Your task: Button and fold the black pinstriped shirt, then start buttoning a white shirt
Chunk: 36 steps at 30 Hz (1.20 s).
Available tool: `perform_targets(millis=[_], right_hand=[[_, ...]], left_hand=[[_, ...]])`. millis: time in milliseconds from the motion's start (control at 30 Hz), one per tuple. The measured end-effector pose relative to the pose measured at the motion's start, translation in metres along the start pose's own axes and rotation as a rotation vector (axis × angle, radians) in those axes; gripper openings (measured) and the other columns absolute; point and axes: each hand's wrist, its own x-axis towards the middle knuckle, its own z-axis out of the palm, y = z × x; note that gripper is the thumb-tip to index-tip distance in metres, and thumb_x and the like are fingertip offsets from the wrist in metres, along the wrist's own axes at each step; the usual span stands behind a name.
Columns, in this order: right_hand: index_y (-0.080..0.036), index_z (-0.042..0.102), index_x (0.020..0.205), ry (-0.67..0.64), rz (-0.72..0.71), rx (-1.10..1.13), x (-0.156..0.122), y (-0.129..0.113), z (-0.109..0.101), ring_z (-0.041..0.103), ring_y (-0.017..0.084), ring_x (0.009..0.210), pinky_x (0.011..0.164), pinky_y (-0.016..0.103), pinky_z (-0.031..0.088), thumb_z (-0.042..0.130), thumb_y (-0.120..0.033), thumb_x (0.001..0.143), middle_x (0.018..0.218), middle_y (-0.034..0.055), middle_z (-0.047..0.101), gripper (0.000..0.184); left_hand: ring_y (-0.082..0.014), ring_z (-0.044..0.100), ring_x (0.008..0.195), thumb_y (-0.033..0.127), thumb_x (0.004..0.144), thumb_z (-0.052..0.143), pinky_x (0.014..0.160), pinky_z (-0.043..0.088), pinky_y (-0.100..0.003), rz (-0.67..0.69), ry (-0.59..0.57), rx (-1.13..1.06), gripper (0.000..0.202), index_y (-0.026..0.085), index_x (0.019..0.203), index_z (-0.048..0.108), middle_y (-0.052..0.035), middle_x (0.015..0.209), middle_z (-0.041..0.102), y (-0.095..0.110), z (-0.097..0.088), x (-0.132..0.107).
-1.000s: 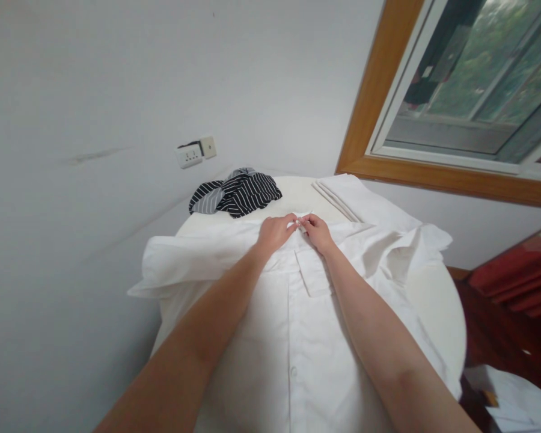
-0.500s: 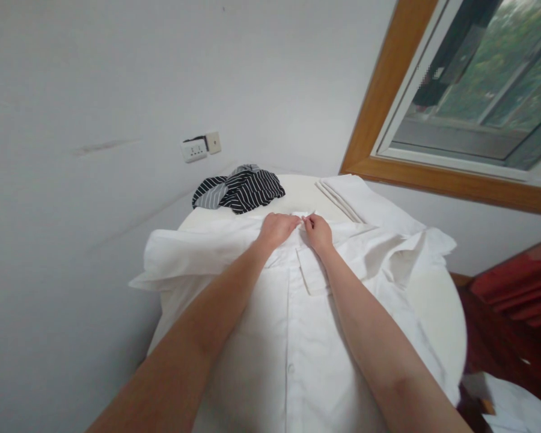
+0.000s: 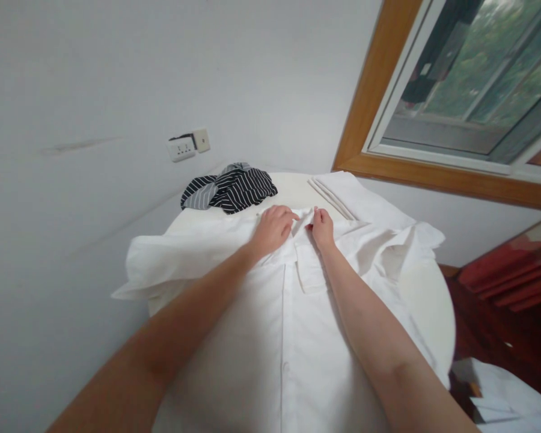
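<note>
A white button-up shirt (image 3: 234,337) lies spread front side up, its chest pocket (image 3: 313,270) right of the button strip and its sleeves reaching out to both sides. At the collar (image 3: 301,221), my right hand (image 3: 321,230) pinches the cloth edge between thumb and fingers, holding it slightly raised. My left hand (image 3: 274,230) rests on the shirt just left of the collar, fingers loosely bent and partly apart, the index finger pointing toward the collar. A small gap separates the two hands.
The shirt covers most of a round white table (image 3: 433,313). Behind it lie a crumpled black-and-white striped cloth (image 3: 246,191) and folded white cloth (image 3: 360,195). A wall with a socket (image 3: 181,148) stands behind, a wood-framed window (image 3: 433,178) at right. White material (image 3: 509,391) is at lower right.
My hands have moved apart from where their fingertips met at the collar. The left fingers have loosened and drawn left, while the right still pinches the collar. The view has shifted slightly.
</note>
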Motion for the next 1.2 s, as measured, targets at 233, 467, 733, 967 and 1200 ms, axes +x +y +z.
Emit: perform_targets(millis=[233,467,733,967,1200], right_hand=[[-0.023,0.045,0.069,0.056,0.005,0.059,0.002,0.006,0.002,0.048,0.011,0.053,0.049,0.022,0.041,0.042,-0.056,0.089,0.059,-0.0048,0.043,0.039],[-0.023,0.046,0.069,0.080,0.037,0.087,0.003,0.007,0.002,0.049,0.010,0.052,0.046,0.022,0.042,0.044,-0.057,0.088,0.059,-0.0046,0.043,0.039],[-0.023,0.042,0.066,0.114,0.081,0.176,0.002,0.000,0.001,0.045,0.011,0.052,0.044,0.022,0.042,0.046,-0.061,0.084,0.058,-0.0047,0.039,0.042],[-0.024,0.040,0.065,0.130,0.168,0.286,0.006,0.000,0.002,0.041,0.009,0.049,0.044,0.021,0.042,0.047,-0.065,0.079,0.055,-0.0064,0.035,0.044],[-0.022,0.044,0.066,0.126,0.195,0.382,0.005,0.001,0.002,0.041,0.007,0.048,0.042,0.018,0.038,0.056,-0.062,0.078,0.055,-0.0066,0.040,0.043]], left_hand=[[-0.0225,0.056,0.102,0.037,0.094,0.044,0.091,0.039,-0.036,0.059,-0.151,-0.113,0.025,0.021,0.106,0.058,-0.0060,0.106,0.065,0.010,-0.008,-0.035],[-0.0292,0.050,0.110,0.010,0.084,0.043,0.094,0.037,-0.048,-0.149,0.036,0.235,0.038,0.021,0.115,0.061,-0.0126,0.114,0.058,-0.013,-0.026,-0.029],[-0.0238,0.058,0.097,0.016,0.089,0.041,0.094,0.045,-0.041,0.028,-0.211,-0.050,0.030,0.017,0.104,0.068,-0.0105,0.099,0.068,0.015,-0.005,-0.031],[-0.0203,0.059,0.107,0.031,0.091,0.047,0.098,0.045,-0.033,-0.023,-0.270,-0.407,0.031,0.019,0.115,0.062,-0.0084,0.116,0.066,-0.013,0.001,-0.039],[-0.0227,0.059,0.105,0.033,0.097,0.039,0.096,0.044,-0.037,0.065,-0.202,-0.176,0.030,0.017,0.110,0.061,-0.0097,0.107,0.067,0.003,-0.006,-0.037]])
